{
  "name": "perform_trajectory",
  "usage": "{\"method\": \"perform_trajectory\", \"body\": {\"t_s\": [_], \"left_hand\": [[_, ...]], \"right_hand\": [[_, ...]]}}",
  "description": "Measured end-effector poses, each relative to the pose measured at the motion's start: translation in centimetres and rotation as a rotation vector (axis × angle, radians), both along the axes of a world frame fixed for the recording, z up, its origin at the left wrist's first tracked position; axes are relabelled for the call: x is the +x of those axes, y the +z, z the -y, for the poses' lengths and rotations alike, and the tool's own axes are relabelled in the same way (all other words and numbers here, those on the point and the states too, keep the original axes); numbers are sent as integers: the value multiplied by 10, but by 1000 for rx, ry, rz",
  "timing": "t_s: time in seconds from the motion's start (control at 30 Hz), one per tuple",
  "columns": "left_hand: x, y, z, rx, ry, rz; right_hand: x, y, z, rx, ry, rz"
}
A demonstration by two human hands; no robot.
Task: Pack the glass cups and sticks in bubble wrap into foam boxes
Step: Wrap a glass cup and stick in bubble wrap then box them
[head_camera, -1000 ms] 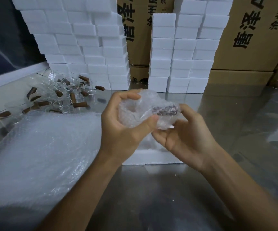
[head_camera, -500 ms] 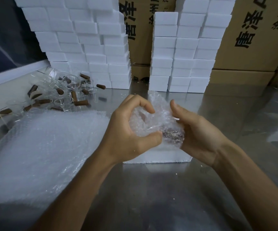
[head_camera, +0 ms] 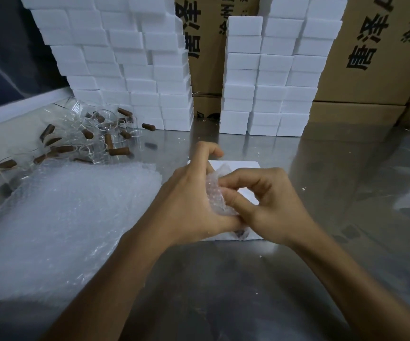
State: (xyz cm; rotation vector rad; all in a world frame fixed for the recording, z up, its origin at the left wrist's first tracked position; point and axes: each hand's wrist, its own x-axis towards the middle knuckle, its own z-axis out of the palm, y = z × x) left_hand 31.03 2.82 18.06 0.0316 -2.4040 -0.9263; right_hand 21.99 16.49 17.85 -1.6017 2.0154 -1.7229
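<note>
Dead centre over the open foam box (head_camera: 233,166), both hands, left hand (head_camera: 194,205) and right hand (head_camera: 270,205), grip the bubble-wrapped bundle (head_camera: 217,193), probably to squeeze it in snug.

Foam box (head_camera: 238,166) at table (head_camera: 346,193) centre, under both hands. Bubble wrap sheets (head_camera: 58,212) at 9 o'clock, glass cups (head_camera: 105,124) and sticks (head_camera: 119,151) at 10, foam stacks (head_camera: 130,70) at 12, cartons (head_camera: 371,57) behind them.
</note>
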Motion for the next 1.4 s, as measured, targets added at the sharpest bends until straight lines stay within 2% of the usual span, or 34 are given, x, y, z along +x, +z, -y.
{"method": "perform_trajectory", "body": {"t_s": [0.1, 0.2, 0.27, 0.37, 0.5, 0.6, 0.7, 0.77, 0.87, 0.97, 1.1, 1.2, 1.27, 1.33, 1.4], "left_hand": [[1, 5, 3, -5, 66, -47], [4, 8, 5, -32, 80, -32], [5, 8, 3, -115, 58, -27], [6, 9, -3, -213, 57, -55], [5, 6, -3, -169, 42, -73], [1, 3, -1, 18, 47, -94], [-3, 3, 1, 336, 91, -146], [-4, 4, 2, 556, 154, -95], [-5, 7, 3, 808, 163, 54], [-4, 9, 6, 901, 77, 148], [-2, 10, 6, 956, -59, 210], [0, 7, 7, 938, -80, 211], [0, 6, 9, 965, -163, 206], [1, 7, 11, 1018, -289, 199], [2, 10, 15, 1071, -376, 164]], "right_hand": [[6, 1, 0, 38, 108, 80], [17, -3, 6, 77, 118, -81], [18, -4, 9, 73, 89, -141], [14, -5, 10, 50, 64, -150], [11, -10, 9, 73, 49, -143], [11, -14, 7, -92, 27, 37], [4, -10, 4, -325, -75, 45], [-2, -7, 1, -324, -119, -16], [-5, -11, 2, -155, -124, -147], [-5, -15, 6, -82, -112, -198], [-7, -11, 1, -9, -88, -76], [-6, -9, -1, 71, -40, -17], [-6, -6, -1, 53, -26, 19], [-8, -3, -2, -1, -3, 113], [-14, -1, -5, -52, 28, 290]]}}
